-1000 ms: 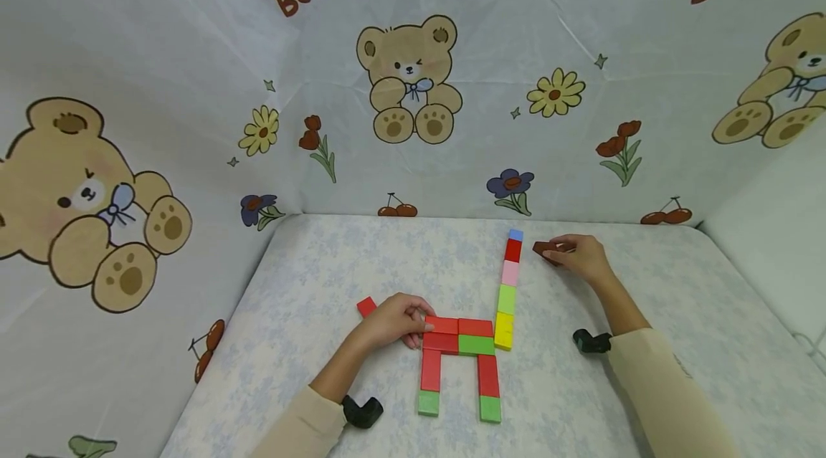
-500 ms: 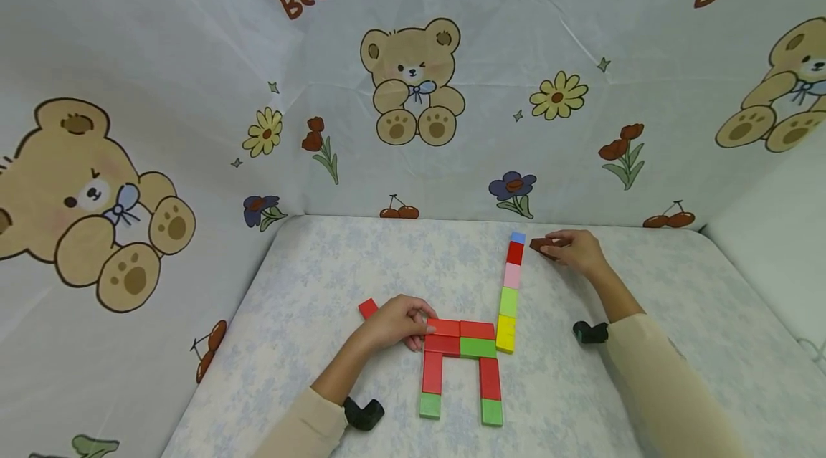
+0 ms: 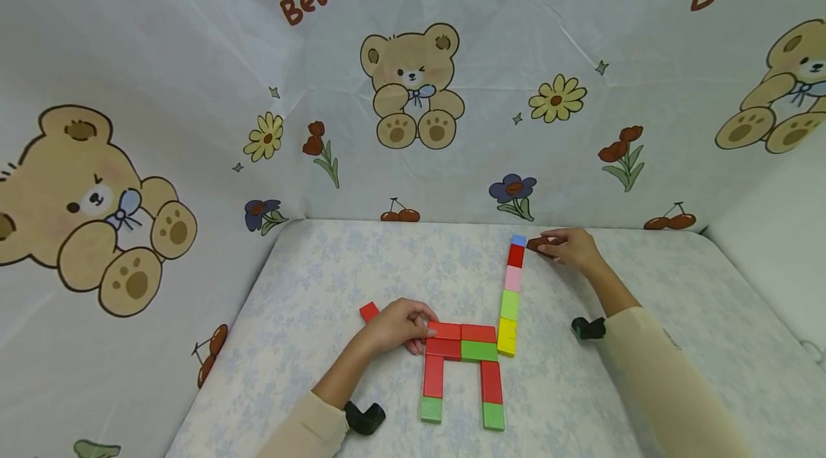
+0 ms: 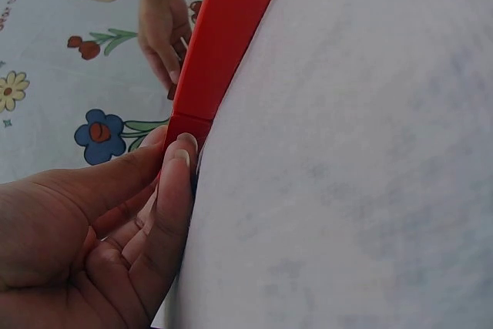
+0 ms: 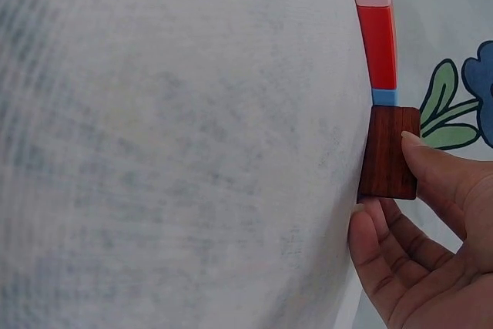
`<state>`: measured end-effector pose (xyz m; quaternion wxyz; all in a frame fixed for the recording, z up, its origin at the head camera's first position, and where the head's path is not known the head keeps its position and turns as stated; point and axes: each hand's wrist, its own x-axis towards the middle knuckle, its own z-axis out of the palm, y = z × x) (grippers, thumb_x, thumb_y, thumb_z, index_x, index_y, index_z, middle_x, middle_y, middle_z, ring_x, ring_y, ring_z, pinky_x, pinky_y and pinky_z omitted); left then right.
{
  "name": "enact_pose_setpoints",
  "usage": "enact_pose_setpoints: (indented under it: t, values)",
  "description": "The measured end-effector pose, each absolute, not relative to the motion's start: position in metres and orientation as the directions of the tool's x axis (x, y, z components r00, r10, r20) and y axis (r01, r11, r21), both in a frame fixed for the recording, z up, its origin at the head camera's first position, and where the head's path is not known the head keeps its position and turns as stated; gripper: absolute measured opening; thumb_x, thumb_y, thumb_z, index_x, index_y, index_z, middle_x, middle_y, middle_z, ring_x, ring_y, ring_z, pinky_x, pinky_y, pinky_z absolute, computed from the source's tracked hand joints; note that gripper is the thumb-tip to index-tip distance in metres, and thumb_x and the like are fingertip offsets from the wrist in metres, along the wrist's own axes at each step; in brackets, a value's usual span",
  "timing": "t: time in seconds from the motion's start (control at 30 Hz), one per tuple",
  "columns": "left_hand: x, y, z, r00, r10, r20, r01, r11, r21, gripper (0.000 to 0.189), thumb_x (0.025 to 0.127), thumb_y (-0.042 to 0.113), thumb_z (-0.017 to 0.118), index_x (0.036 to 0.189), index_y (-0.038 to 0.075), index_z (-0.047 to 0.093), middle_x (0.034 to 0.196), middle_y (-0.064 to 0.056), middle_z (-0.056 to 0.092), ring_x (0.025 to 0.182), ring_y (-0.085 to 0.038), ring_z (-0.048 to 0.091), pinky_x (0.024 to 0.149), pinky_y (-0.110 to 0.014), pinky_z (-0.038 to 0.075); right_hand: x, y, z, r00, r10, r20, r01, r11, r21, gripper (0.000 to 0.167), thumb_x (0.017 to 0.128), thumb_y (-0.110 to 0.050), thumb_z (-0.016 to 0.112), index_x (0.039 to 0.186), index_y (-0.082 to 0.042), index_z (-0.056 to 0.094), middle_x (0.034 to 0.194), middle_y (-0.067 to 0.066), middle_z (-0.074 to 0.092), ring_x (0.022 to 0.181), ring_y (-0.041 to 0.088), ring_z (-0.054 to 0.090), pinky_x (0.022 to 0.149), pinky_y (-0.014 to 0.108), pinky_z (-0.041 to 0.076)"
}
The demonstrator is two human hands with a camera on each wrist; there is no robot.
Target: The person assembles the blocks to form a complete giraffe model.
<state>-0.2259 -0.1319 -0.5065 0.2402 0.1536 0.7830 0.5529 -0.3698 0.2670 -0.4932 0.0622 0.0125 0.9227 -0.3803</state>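
Flat coloured blocks lie on the table in an animal-like figure. My left hand [image 3: 396,325] pinches the left end of an upper red block [image 3: 445,330], beside another red block [image 3: 480,333]; the left wrist view shows thumb and fingertips at that end. A slanted red block [image 3: 369,312] juts out behind this hand, partly hidden. At the top of the upright column, my right hand [image 3: 573,250] holds a dark brown wooden block [image 5: 390,152] between thumb and fingers. It sits right by the small blue block [image 5: 384,97], touching or nearly so; below the blue one comes a red block [image 5: 377,48].
Pink [image 3: 513,278], lime green [image 3: 510,304] and yellow blocks [image 3: 507,337] continue the column downward. Two red legs [image 3: 434,376] end in green blocks [image 3: 431,410]. A bear-printed cloth [image 3: 452,178] rises behind the pale patterned table [image 3: 335,257].
My right hand has brought the brown block leftward and slightly up, closer to the blue block. My left hand has stayed at the red block. The head view has shifted slightly.
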Motion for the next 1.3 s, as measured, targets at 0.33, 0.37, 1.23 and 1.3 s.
enact_pose_setpoints:
  t: [0.33,0.37,1.23,1.3]
  values:
    - [-0.2262,-0.1322,-0.5075,-0.837,0.509,-0.199,-0.02,0.335,0.942,0.016,0.093,0.002,0.071,0.11,0.003,0.071,0.071,-0.012,0.067,0.055,-0.018,0.065,0.054,-0.029,0.059,-0.3741,0.268,-0.4947,-0.989,-0.069,-0.13,0.042,0.713,-0.7,0.049,0.098,-0.021,0.069,0.142,-0.004,0.057,0.128,0.028,0.059,0.101,0.033,0.058,0.075,0.029,0.06]
    - [-0.2261,-0.1322,-0.5076,-0.837,0.509,-0.199,-0.02,0.336,0.942,0.017,0.093,0.002,0.071,0.11,0.003,0.071,0.071,-0.012,0.067,0.055,-0.018,0.065,0.054,-0.029,0.059,-0.3741,0.2677,-0.4948,-0.989,-0.067,-0.134,0.047,0.712,-0.701,0.049,0.098,-0.021,0.069,0.143,-0.004,0.057,0.128,0.028,0.059,0.102,0.034,0.058,0.075,0.029,0.06]
    - [-0.2274,-0.1318,-0.5088,-0.842,0.497,-0.208,-0.018,0.359,0.933,0.016,0.093,0.006,0.073,0.109,0.006,0.072,0.071,-0.012,0.067,0.055,-0.018,0.066,0.054,-0.03,0.06,-0.3749,0.2691,-0.496,-0.989,-0.059,-0.137,0.054,0.716,-0.696,0.046,0.097,-0.02,0.07,0.134,0.003,0.059,0.125,0.027,0.059,0.102,0.035,0.059,0.076,0.032,0.061]
    - [-0.2275,-0.1318,-0.509,-0.843,0.497,-0.208,-0.017,0.361,0.932,0.016,0.093,0.006,0.073,0.109,0.006,0.072,0.071,-0.011,0.067,0.055,-0.018,0.066,0.054,-0.03,0.06,-0.3755,0.2695,-0.4967,-0.989,-0.058,-0.14,0.057,0.715,-0.697,0.047,0.097,-0.021,0.071,0.135,0.003,0.058,0.125,0.027,0.059,0.102,0.035,0.059,0.076,0.032,0.061]
